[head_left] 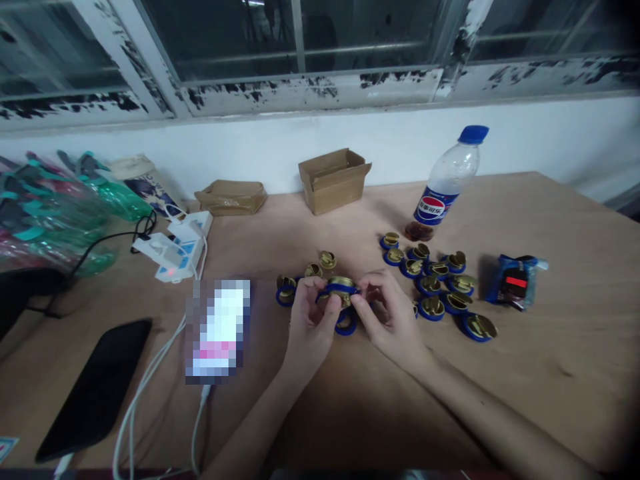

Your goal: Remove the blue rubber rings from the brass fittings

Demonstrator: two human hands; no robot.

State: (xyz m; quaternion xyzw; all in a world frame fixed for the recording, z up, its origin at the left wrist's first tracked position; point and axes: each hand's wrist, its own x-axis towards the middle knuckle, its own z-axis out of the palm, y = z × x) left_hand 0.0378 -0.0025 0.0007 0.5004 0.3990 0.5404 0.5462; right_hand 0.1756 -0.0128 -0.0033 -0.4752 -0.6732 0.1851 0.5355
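My left hand and my right hand meet over the middle of the wooden table. Both pinch one small brass-coloured part with a blue ring between their fingertips. A loose blue ring lies just under the hands. Several finished brass parts with blue rings lie in a cluster to the right of my right hand. A few bare brass parts and one ringed part lie just beyond my left hand.
A cola bottle with a blue cap stands behind the cluster, and a blue packet lies right of it. An open cardboard box sits by the wall. At left are a power strip, cables, a lit phone and a dark phone.
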